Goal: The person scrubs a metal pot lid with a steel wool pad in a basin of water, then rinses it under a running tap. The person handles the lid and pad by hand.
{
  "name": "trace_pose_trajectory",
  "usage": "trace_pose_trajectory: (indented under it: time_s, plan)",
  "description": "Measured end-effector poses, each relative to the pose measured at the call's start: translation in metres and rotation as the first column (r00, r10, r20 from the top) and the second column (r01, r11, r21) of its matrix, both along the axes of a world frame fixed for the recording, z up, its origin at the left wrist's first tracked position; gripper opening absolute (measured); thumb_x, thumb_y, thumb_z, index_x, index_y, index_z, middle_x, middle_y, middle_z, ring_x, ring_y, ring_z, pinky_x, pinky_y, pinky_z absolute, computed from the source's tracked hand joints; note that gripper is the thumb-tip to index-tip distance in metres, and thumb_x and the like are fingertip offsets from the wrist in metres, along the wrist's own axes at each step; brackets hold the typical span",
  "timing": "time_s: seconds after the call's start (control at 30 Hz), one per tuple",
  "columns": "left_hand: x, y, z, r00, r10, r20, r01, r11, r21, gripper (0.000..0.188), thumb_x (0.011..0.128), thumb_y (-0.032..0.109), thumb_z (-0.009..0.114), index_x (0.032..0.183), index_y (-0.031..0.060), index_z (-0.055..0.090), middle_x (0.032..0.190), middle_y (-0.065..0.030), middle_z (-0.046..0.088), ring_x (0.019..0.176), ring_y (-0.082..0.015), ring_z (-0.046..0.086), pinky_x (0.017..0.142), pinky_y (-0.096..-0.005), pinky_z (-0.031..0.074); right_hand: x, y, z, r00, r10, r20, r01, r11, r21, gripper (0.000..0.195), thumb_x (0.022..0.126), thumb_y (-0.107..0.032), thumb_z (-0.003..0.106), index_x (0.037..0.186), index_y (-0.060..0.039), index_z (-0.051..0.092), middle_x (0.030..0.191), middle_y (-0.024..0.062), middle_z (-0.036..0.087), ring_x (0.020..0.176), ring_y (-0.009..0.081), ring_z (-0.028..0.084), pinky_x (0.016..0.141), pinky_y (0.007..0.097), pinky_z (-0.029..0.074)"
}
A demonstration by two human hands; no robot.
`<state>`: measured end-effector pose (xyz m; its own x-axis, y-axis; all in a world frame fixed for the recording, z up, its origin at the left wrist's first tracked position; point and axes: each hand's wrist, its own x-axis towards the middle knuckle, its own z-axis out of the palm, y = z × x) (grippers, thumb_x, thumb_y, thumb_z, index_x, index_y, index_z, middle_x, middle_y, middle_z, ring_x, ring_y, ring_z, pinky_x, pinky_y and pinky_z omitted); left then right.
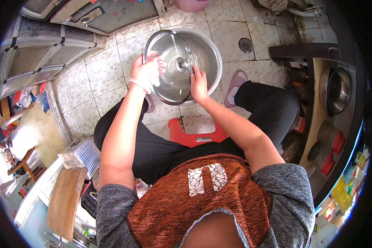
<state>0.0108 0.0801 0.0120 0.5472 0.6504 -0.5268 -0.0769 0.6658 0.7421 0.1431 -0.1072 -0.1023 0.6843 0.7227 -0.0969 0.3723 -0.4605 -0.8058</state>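
Observation:
A round glass pot lid (170, 83) with a dark rim and a central knob is tilted over a wide metal basin (215, 74) on the floor. My left hand (147, 69) holds the lid by its left edge, fingers spread over the glass. Something white, cloth or suds, shows beside that palm; glare hides which. At the opposite edge, my right hand (199, 83) has its fingers closed around the rim near the knob. Water drops show on the glass.
A red plastic stool (189, 141) is beneath me, between my legs. Cabinets (40, 59) line the left, and a wooden board (66, 204) leans at lower left. A round floor drain (245, 45) lies beyond the basin. Metal pans (339, 90) rest on the right-hand counter. A pink bucket (192, 3) stands ahead.

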Motion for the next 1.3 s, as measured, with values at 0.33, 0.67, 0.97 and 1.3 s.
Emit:
trace_pose_trajectory:
  time_s: [0.33,0.67,0.97,1.3]
  plan:
    - [0.008,-0.006,0.013,0.992,0.007,-0.127,0.001,0.998,0.056,0.030,0.091,0.004,0.061,0.121,-0.0014,0.056,0.104,-0.0195,0.069,0.085,-0.0277,0.071,0.070,-0.0403,0.061,0.094,0.104,-0.020,0.991,0.005,-0.135,0.001,0.999,0.044,0.036,0.088,-0.029,0.070,0.117,-0.0081,0.065,0.109,0.0182,0.069,0.104,0.0330,0.066,0.091,0.0386,0.050]
    - [0.004,-0.003,0.004,0.998,-0.020,-0.054,0.021,1.000,0.021,0.030,0.093,0.004,0.058,0.121,-0.0035,0.054,0.109,-0.0210,0.067,0.090,-0.0319,0.071,0.074,-0.0412,0.061,0.038,0.141,0.108,0.859,0.467,0.210,-0.512,0.796,0.324,0.024,0.084,-0.012,0.069,0.108,-0.0082,0.070,0.109,0.0159,0.065,0.102,0.0367,0.061,0.095,0.0416,0.047]
    - [0.004,-0.003,0.015,0.991,0.008,-0.132,-0.002,0.999,0.039,0.029,0.093,0.002,0.056,0.121,-0.0033,0.053,0.108,-0.0214,0.066,0.090,-0.0318,0.071,0.073,-0.0414,0.061,0.090,0.105,-0.016,0.976,0.182,-0.121,-0.190,0.980,-0.052,0.033,0.090,-0.029,0.064,0.117,-0.0099,0.067,0.108,0.0155,0.070,0.101,0.0342,0.066,0.089,0.0394,0.051]
    - [0.013,-0.051,0.066,0.932,-0.196,-0.305,0.350,0.705,0.617,0.024,0.093,0.010,0.063,0.114,-0.0008,0.064,0.095,-0.0118,0.073,0.084,-0.0173,0.071,0.075,-0.0277,0.054,0.112,0.034,0.038,0.458,-0.179,-0.871,0.289,0.956,-0.044,0.036,0.100,-0.027,0.057,0.128,-0.0032,0.058,0.112,0.0078,0.067,0.099,0.0185,0.063,0.084,0.0343,0.052]
